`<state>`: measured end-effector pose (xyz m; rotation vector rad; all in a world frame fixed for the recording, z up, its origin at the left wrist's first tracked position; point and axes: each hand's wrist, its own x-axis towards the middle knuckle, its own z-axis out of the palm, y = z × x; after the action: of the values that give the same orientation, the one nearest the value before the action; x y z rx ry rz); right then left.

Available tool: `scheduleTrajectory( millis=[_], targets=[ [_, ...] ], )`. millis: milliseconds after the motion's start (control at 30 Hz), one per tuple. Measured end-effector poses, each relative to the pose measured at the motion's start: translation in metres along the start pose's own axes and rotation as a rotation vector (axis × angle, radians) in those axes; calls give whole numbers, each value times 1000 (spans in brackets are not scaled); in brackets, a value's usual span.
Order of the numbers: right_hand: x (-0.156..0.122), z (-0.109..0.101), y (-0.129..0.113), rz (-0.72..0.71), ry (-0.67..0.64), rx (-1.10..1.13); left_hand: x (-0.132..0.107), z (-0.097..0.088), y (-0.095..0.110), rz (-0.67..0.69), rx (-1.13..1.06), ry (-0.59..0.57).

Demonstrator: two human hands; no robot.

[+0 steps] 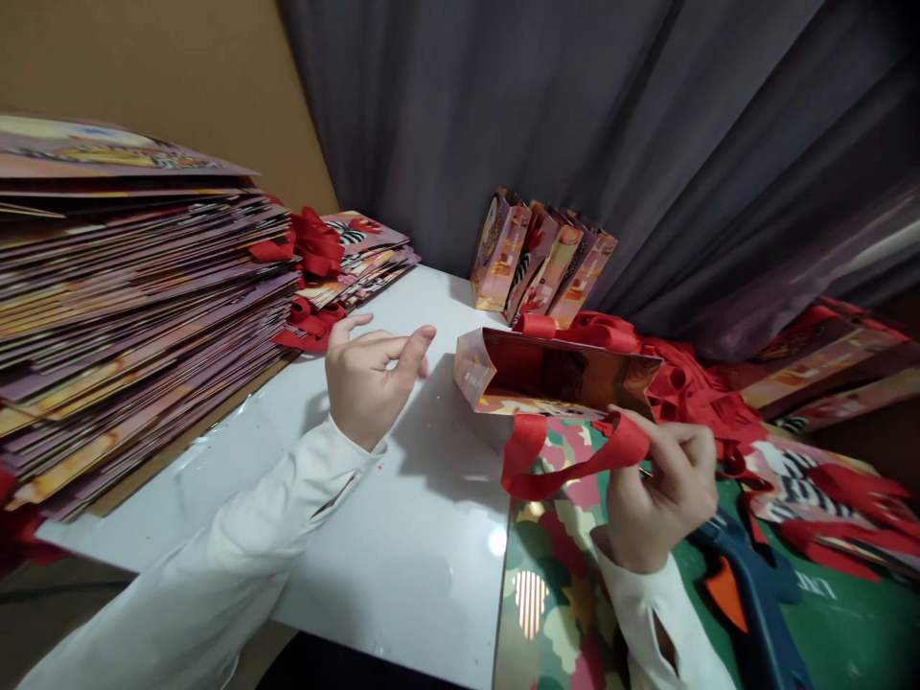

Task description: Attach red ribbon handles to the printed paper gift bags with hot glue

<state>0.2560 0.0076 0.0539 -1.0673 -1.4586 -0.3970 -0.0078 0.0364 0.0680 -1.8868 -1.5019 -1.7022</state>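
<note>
A paper gift bag point(474, 372) stands open at the top, its red inside showing. My right hand point(662, 494) is closed at the bag's near right edge, thumb and fingers pinched by the end of a red ribbon handle point(527, 448). The ribbon loops down over the near side; another red handle point(600, 329) lies along the far side. My left hand point(378, 379) is over the white tabletop point(402, 565), left of the bag and apart from it. Its thumb is stretched out, the other fingers are loosely bent, and nothing shows in them.
A tall stack of flat printed bags point(144, 316) rises at the left. Opened bags point(542, 254) stand by the grey curtain point(460, 115). Red ribbons point(690, 383) pile up behind the bag. A dark blue glue gun point(766, 585) with an orange trigger lies right of my right hand.
</note>
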Motion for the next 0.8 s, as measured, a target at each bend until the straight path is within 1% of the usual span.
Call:
scheduleTrajectory(
  millis=[67, 133, 233, 267, 300, 367, 433, 467, 533, 633, 700, 800],
  targets=[
    [0, 0, 0, 6, -7, -13, 1, 2, -4, -16, 48, -33],
    [0, 0, -1, 3, -12, -21, 2, 3, -6, -25, 67, -34],
    [1, 0, -1, -3, -16, -23, 2, 0, -4, -21, -29, -42],
    [1, 0, -2, -4, -17, -23, 2, -2, -2, 16, -91, -71],
    [2, 0, -2, -8, -16, -21, 3, -4, 0, 84, -153, -114],
    [2, 0, -3, -16, -6, -16, 3, -7, 4, 268, -224, -221],
    [3, -1, -4, -38, -18, -8, 1, -5, 7, 406, -176, -305],
    [2, -1, -5, -59, -37, 0, 0, -2, 7, 437, -122, -322],
    [0, -3, -7, -125, -105, 19, -5, 4, 5, 432, -54, -305],
    [-5, -5, -12, -228, -203, 23, -12, 12, -3, 395, -74, -221],
    [-7, -5, -17, -297, -212, -9, -15, 14, -8, 377, -80, -188],
    [-10, -6, -26, -394, -184, -106, -16, 15, -10, 371, -65, -184]
  ],
)
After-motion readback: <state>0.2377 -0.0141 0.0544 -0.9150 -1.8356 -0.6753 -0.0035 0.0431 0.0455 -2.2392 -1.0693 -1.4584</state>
